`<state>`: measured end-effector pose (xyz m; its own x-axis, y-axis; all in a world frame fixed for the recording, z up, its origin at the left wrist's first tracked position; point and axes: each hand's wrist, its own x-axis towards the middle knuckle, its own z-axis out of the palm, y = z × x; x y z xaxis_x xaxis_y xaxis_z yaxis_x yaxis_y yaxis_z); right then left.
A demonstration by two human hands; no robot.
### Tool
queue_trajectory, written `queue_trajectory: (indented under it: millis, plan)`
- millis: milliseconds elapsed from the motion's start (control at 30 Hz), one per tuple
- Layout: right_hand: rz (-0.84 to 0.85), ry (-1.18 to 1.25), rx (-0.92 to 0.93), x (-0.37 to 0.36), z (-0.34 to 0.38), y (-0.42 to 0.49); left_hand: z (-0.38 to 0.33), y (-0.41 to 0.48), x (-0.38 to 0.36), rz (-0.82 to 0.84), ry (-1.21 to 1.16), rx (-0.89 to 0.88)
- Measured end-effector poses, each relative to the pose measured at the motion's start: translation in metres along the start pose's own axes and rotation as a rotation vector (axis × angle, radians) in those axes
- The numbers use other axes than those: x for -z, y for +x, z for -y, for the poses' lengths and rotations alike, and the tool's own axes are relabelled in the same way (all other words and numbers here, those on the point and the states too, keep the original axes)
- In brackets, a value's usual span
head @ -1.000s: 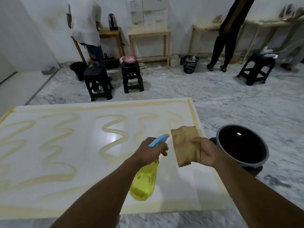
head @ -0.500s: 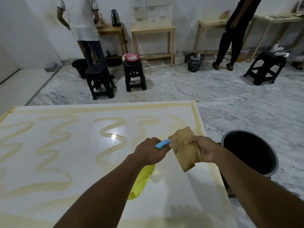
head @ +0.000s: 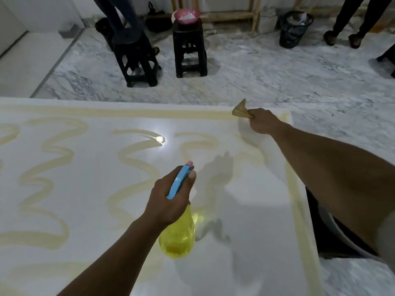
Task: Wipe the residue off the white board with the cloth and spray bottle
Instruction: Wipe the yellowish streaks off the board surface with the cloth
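1. Left fingers [head: 190,178] wrapped round the bottle [head: 177,236] neck, left hand [head: 168,199] at lower centre, forearm running down to the bottom edge.
2. Right fingers [head: 252,115] bunched tight on the cloth [head: 240,110], right hand [head: 263,122] at upper right, arm stretched straight out.
3. Bottle: yellow body, blue head, nozzle aimed up-frame, held above the board [head: 85,189].
4. Cloth: tan, crumpled, pressed at the board's upper-right corner.
5. Board: white, glossy, filling the lower frame, streaked with yellowish squiggles [head: 136,154] and a border line.
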<state>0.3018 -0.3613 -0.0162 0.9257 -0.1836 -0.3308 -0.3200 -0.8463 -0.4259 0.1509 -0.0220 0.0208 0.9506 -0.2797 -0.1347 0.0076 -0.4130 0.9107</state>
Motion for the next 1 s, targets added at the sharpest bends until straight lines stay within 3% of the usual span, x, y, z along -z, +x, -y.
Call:
queue_trajectory:
  millis: [67, 200, 533, 667, 800, 867, 1000]
  plan:
    - [0.031, -0.141, -0.004, -0.051, -0.020, 0.010, 0.009, 0.006, -0.001, -0.030, -0.013, 0.009]
    - [-0.174, -0.270, 0.057, -0.128, -0.035, -0.020, 0.013, 0.001, 0.003, -0.046, -0.003, 0.001]
    - [-0.220, -0.240, 0.061, -0.225, 0.006, -0.218, 0.013, -0.077, 0.040, -0.006, -0.005, -0.029]
    - [-0.185, -0.232, 0.042, -0.275, 0.036, -0.315, 0.021, -0.128, 0.057, -0.012, 0.009, -0.027]
    - [-0.063, -0.195, 0.052, -0.273, 0.053, -0.372, 0.023, -0.168, 0.067, -0.009, 0.051, -0.002]
    - [-0.012, 0.092, -0.080, -0.244, 0.061, -0.377, 0.018, -0.177, 0.071, -0.004, 0.055, -0.017]
    - [0.201, 1.114, -0.443, -0.185, 0.055, -0.371, 0.006, -0.170, 0.077, -0.028, 0.005, -0.030]
